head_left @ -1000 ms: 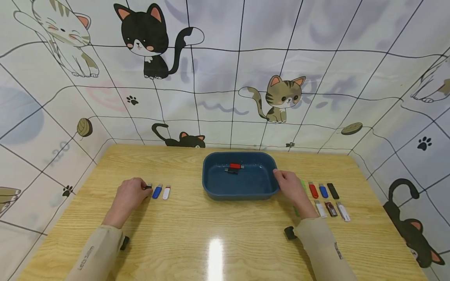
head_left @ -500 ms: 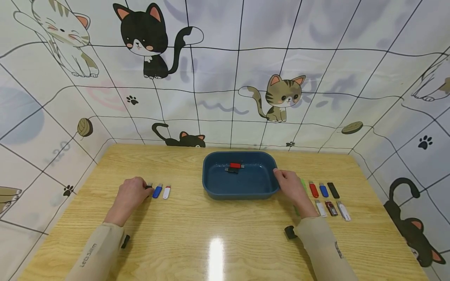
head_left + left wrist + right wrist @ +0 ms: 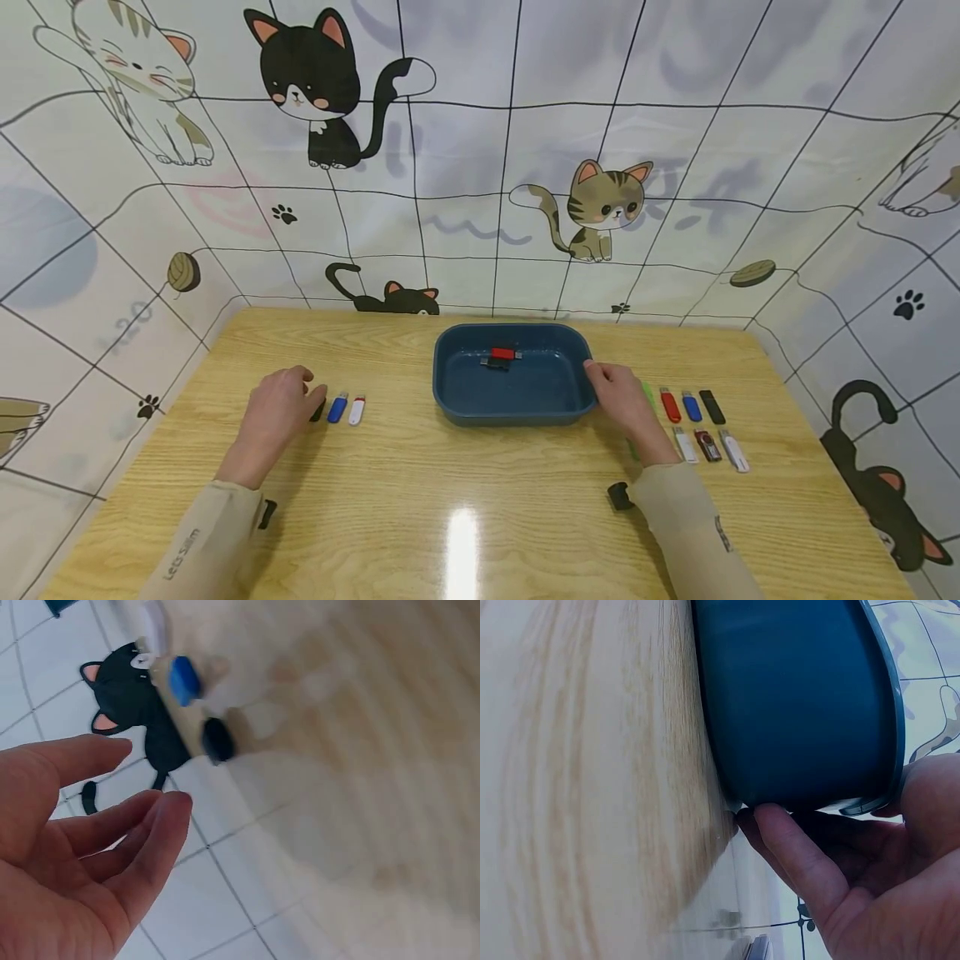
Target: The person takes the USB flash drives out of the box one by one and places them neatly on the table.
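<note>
My left hand (image 3: 277, 408) hovers over the table's left side with thumb and fingers spread apart, holding nothing. Just beyond its fingertips lies a black USB stick (image 3: 217, 741), partly covered by the hand in the head view. A blue USB stick (image 3: 338, 407) and a white USB stick (image 3: 357, 410) complete that short row. With the thumb at the rim and the fingers against the outer wall, my right hand (image 3: 624, 402) grips the right end of a dark blue plastic bin (image 3: 517, 402). Inside the bin are a red USB stick (image 3: 503, 353) and a black USB stick (image 3: 496, 364).
Right of the right hand, several USB sticks lie in two rows, among them a red one (image 3: 671, 406), a blue one (image 3: 691, 407) and a black one (image 3: 712, 407). A green one (image 3: 648, 394) is partly hidden by the hand. Cat-print sheets (image 3: 465, 208) wall in the wooden table (image 3: 405, 500).
My left hand's fingers have parted and lifted off the black USB stick, which stays on the table. The right hand and the bin have not moved.
</note>
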{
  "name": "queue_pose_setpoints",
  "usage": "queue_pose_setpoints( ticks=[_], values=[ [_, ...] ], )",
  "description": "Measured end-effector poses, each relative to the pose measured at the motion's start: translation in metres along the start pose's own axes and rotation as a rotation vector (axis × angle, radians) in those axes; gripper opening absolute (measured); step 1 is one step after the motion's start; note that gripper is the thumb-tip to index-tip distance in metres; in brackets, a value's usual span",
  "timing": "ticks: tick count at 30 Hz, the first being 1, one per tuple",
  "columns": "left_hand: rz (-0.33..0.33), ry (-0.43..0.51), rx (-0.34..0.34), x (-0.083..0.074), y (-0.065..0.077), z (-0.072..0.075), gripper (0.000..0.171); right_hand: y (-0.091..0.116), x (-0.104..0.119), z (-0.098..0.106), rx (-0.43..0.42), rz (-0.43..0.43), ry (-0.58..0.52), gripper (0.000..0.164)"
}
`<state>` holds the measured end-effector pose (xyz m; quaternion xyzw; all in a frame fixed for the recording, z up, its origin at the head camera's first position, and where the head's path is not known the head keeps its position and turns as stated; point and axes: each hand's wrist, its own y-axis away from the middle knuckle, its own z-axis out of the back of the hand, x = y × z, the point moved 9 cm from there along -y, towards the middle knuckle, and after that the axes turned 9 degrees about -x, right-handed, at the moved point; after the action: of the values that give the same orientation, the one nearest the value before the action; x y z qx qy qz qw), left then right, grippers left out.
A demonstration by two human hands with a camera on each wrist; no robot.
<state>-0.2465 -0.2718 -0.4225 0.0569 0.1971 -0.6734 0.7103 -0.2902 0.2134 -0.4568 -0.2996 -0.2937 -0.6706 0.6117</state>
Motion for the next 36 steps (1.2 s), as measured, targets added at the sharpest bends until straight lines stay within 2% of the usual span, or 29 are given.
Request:
queue_pose_setpoints(
  ticks=[6, 12, 17, 22, 29, 36],
  values=[
    [-0.065, 0.066, -0.074, -0.034, -0.003, 0.012, 0.034, 0.000, -0.002, 0.000, 0.005, -0.005, 0.000, 0.051],
    [-0.129, 0.126, -0.107, -0.074, -0.001, 0.021, 0.031, 0.000, -0.001, 0.000, 0.009, 0.002, -0.009, 0.050],
    [-0.173, 0.164, -0.115, -0.106, -0.001, 0.022, 0.030, 0.001, -0.001, 0.000, 0.009, 0.004, -0.020, 0.050],
    [-0.213, 0.180, -0.105, -0.138, -0.004, 0.017, 0.028, 0.001, 0.000, 0.000, 0.010, 0.012, -0.025, 0.051],
    [-0.268, 0.181, -0.065, -0.177, -0.012, 0.001, 0.028, 0.000, -0.001, 0.000, 0.008, 0.019, -0.015, 0.051],
    [-0.325, 0.138, -0.022, -0.205, -0.021, -0.020, 0.029, -0.001, -0.002, 0.000, 0.013, 0.016, -0.020, 0.050]
  ],
)
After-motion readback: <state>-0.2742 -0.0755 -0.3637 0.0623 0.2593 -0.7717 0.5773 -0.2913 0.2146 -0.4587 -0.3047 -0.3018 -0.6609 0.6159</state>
